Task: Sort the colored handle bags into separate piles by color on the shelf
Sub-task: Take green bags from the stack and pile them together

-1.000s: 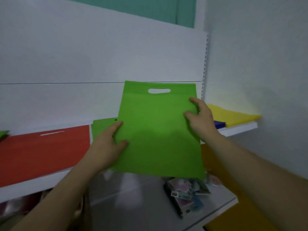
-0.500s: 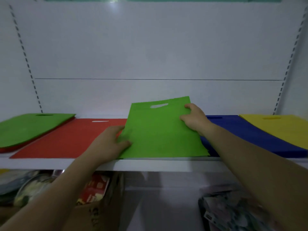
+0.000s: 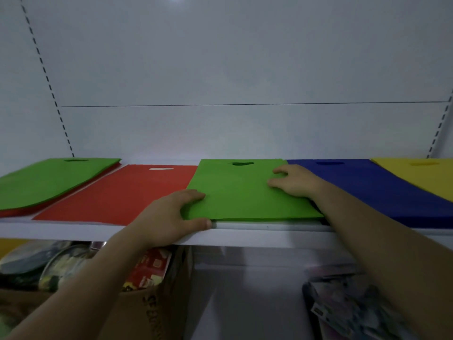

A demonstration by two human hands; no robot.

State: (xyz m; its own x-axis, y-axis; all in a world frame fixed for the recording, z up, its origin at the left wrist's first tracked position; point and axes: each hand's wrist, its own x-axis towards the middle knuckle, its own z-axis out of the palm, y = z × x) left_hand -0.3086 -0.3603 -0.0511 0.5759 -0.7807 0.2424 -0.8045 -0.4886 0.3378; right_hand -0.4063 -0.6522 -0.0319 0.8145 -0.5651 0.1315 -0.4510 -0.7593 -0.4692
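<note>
Arms outstretched — left hand (image 3: 171,217) pinches the green bag (image 3: 240,195) at the front edge of the shelf (image 3: 257,238), right hand (image 3: 294,184) pressing flat.

On shelf (image 3: 61,230): bag piles (image 3: 245,192) in row; cardboard box (image 3: 152,312) beneath.

head cam | just above shelf (image 3: 152,232) level, near its front edge | faces forward toward far back panel (image 3: 245,69) | sole view

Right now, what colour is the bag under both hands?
It's a green handle bag, best seen in head view.
</note>
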